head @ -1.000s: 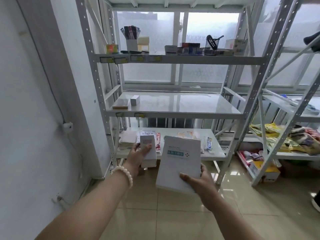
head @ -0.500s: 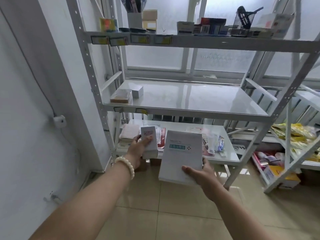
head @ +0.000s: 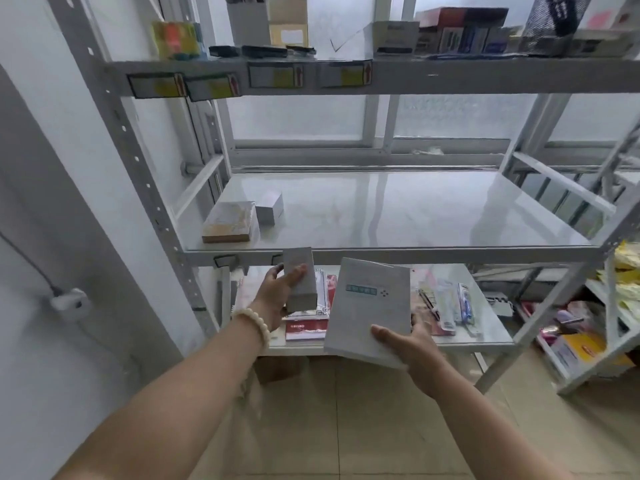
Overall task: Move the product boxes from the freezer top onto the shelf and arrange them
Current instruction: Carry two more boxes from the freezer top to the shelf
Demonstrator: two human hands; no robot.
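My left hand (head: 277,296) grips a small white box (head: 299,280), held upright just below the front edge of the middle shelf (head: 398,216). A large flat white box with a teal label (head: 369,310) is in my right hand (head: 408,344), tilted, in front of the lower shelf. Two boxes stand at the middle shelf's left end: a flat tan-edged box (head: 230,221) and a small white box (head: 270,207) touching it. The rest of that shelf surface is bare and glossy.
The top shelf (head: 415,76) carries several boxes, a pen holder and price tags. Booklets and packaged items lie on the lower shelf (head: 485,327). A second rack with yellow packets (head: 627,268) stands at the right. A wall (head: 41,237) closes the left side.
The view has closed in on the shelf. Both hands with their boxes have risen toward the middle shelf's front edge.
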